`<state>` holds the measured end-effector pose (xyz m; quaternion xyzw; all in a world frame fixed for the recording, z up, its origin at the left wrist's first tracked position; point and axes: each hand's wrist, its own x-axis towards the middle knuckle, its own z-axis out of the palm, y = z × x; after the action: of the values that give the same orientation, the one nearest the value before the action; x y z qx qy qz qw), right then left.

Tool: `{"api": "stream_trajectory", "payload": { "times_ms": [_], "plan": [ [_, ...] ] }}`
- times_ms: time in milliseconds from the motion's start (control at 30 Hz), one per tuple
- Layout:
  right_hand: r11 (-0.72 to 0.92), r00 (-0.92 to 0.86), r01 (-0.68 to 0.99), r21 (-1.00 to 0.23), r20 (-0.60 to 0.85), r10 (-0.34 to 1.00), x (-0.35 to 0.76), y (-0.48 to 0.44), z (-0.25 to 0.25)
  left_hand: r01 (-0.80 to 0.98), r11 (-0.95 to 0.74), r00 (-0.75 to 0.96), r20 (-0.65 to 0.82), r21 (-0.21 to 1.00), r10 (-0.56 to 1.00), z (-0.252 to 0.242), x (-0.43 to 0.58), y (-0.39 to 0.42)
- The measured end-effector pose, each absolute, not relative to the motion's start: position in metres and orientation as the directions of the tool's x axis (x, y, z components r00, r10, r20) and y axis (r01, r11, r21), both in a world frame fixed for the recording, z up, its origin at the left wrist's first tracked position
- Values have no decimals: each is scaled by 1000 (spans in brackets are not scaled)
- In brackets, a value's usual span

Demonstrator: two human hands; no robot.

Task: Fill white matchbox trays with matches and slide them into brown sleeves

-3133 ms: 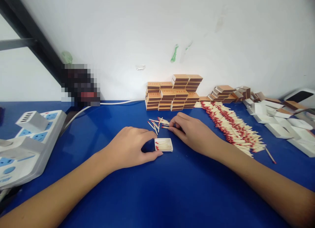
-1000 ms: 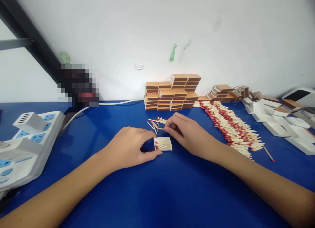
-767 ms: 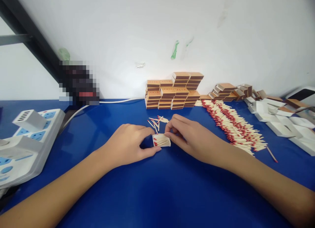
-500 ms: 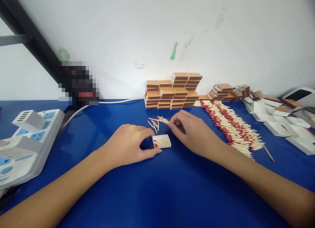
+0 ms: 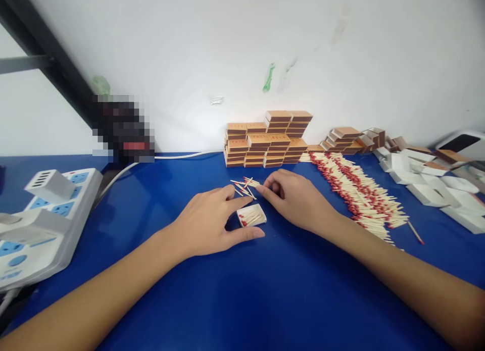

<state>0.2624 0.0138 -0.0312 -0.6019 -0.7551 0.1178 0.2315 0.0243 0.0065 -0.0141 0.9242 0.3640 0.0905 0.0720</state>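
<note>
A small white matchbox tray [image 5: 261, 220] with several red-tipped matches in it sits in front of me. My left hand [image 5: 212, 222] is around its left end, thumb along the near side and index finger stretched over the far side; the fingers are apart and do not look clamped on it. Just beyond the tray, my right hand [image 5: 293, 192] is closed in a pinch on the ends of a few matches [image 5: 251, 182]. Other loose matches [image 5: 242, 189] lie crisscrossed beside them on the blue table. The right hand's curled fingers are partly hidden.
Closed matchboxes [image 5: 257, 141] are stacked against the wall. Right of them spreads a long pile of matches [image 5: 358, 194], with one match [image 5: 416, 232] apart. Empty white trays [image 5: 428, 194] and box sleeves [image 5: 343, 135] lie farther right. A power strip [image 5: 71, 235] stands at left.
My left thumb and index finger have spread wider and reached right along the tray, which has shifted slightly right. My right hand keeps its pinch, and the loose matches are rearranged a little.
</note>
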Motion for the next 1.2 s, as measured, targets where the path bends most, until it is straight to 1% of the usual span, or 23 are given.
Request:
{"api": "stream_trajectory", "payload": {
  "times_ms": [67,167,267,533,700,967,1200],
  "plan": [
    [305,-206,818,-487,247,947,261,15,-32,642,-740,735,113,199,669,-13,23,7],
    [381,-268,767,-517,283,921,260,17,-34,602,-762,756,137,237,640,-12,20,9],
    [410,-298,750,-519,288,910,259,17,-35,573,-773,764,162,273,624,-13,17,11],
    [389,-312,797,-462,236,920,265,13,-28,576,-768,765,146,280,627,-12,18,9],
    [394,-308,817,-421,259,916,276,13,-23,569,-771,765,160,286,624,-11,17,8],
    [378,-309,850,-368,232,922,279,14,-25,576,-768,761,160,281,629,-11,15,10],
    [358,-335,867,-346,129,934,284,15,-24,595,-756,750,149,273,645,-10,13,12]
  ]
}}
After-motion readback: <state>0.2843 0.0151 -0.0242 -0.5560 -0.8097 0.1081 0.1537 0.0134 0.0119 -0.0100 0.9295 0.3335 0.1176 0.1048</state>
